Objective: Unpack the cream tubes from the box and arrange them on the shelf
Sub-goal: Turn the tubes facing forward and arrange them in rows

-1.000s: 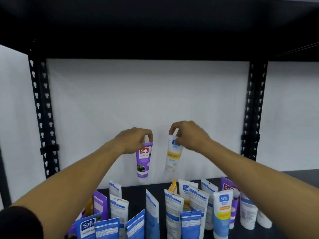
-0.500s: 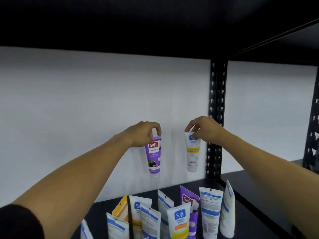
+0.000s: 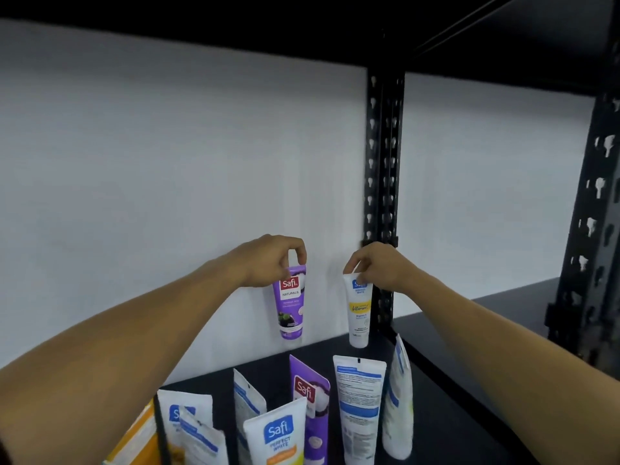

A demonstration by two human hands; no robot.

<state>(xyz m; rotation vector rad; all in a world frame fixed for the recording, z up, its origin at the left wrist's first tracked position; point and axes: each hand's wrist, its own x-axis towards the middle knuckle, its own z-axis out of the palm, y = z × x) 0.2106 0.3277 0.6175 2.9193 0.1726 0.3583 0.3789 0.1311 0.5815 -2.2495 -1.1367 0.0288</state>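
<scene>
We are pinching a purple tube (image 3: 291,302) in our left hand (image 3: 268,263) and a white tube (image 3: 359,312) in our right hand (image 3: 375,266), both by the crimp; lowering them carelessly risks toppling the standing tubes (image 3: 359,407) on the shelf (image 3: 446,397).

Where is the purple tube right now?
In the head view, the purple tube hangs cap down from the left hand, just left of centre, above the back of the shelf and beside the white tube held by the right hand.
</scene>
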